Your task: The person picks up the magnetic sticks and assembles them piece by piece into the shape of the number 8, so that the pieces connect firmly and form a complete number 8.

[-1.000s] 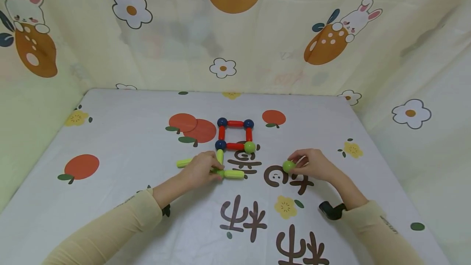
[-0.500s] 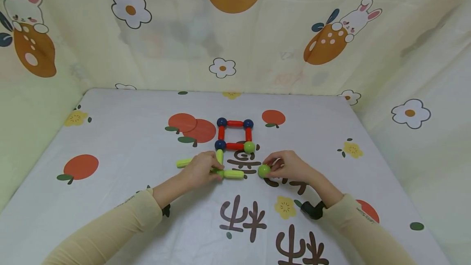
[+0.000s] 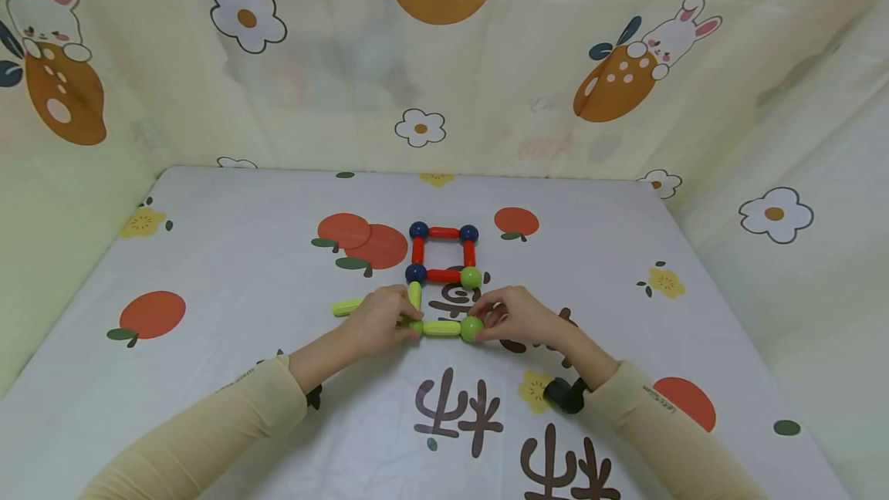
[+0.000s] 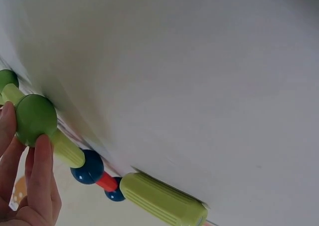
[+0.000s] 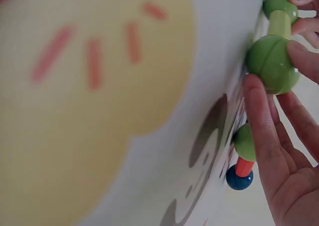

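Observation:
In the head view my left hand point(image 3: 375, 321) pinches a green ball point(image 4: 36, 120) at a corner of the build. From that ball one yellow-green rod point(image 3: 414, 295) runs up to a blue ball point(image 3: 416, 274), and another yellow-green rod point(image 3: 441, 328) runs right. My right hand point(image 3: 521, 319) pinches a second green ball point(image 3: 472, 329), which touches that rod's right end. Above, red rods point(image 3: 444, 233) form a square with blue balls at three corners and a green ball point(image 3: 471, 278) at the fourth. A separate yellow-green rod point(image 4: 163, 198) lies left of the build, partly behind my left hand.
The white tablecloth point(image 3: 250, 253) carries printed oranges, flowers and brown characters. A patterned curtain point(image 3: 333, 83) hangs behind the table's far edge. Black wrist gear point(image 3: 566, 395) sits beneath my right wrist, close to the cloth.
My right hand has moved left with its green ball, bringing it to the free end of the yellow-green rod. My left hand has stayed in place.

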`<state>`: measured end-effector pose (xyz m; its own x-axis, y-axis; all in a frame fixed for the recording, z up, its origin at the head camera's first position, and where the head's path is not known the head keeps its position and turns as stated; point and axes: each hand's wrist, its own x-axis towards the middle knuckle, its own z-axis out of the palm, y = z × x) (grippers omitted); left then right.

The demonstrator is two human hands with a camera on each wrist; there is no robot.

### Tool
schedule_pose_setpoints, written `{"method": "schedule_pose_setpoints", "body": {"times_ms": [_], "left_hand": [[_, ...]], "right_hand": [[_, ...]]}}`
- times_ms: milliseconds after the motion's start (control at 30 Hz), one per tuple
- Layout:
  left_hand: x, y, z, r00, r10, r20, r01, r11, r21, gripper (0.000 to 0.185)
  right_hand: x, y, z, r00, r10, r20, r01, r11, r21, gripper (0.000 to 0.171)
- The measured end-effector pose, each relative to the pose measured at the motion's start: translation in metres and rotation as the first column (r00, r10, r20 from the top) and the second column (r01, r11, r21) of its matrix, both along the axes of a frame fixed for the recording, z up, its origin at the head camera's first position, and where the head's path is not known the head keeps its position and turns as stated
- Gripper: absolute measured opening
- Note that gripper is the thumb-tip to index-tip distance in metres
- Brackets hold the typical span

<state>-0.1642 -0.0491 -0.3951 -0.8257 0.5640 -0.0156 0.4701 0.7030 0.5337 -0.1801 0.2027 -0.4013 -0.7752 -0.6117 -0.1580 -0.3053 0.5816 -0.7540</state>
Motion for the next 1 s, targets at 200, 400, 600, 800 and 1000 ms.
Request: {"method": "schedule_pose_setpoints", "body": {"times_ms": [200,400,600,800,1000], "left_hand": [[0.001,0.001,0.001,1.0,0.006,0.006,-0.006,1.0,-0.006,0.03],[0.0,0.0,0.002,0.999,0.003,0.035,-0.003,1.0,0.009,0.03],[-0.002,-0.007,0.003,0.996,-0.021,0.082,0.016,0.998,0.061,0.034],[-0.006,-0.025,0.007,0.998,0.017,0.053,-0.018,1.0,0.025,0.034],[-0.01,-0.047,0.009,0.998,0.051,-0.041,-0.056,0.992,-0.114,0.039]], "right_hand": [[0.002,-0.001,0.001,1.0,-0.01,-0.001,0.01,1.0,0.01,0.03],[0.004,-0.002,0.003,1.0,-0.01,-0.013,0.01,1.0,0.006,0.03],[0.006,-0.003,0.002,1.0,-0.007,-0.024,0.006,1.0,-0.015,0.028],[0.008,-0.002,0.0,1.0,-0.012,-0.019,0.012,0.999,-0.034,0.028],[0.009,-0.001,0.001,1.0,-0.011,-0.01,0.01,0.999,-0.045,0.029]]}}
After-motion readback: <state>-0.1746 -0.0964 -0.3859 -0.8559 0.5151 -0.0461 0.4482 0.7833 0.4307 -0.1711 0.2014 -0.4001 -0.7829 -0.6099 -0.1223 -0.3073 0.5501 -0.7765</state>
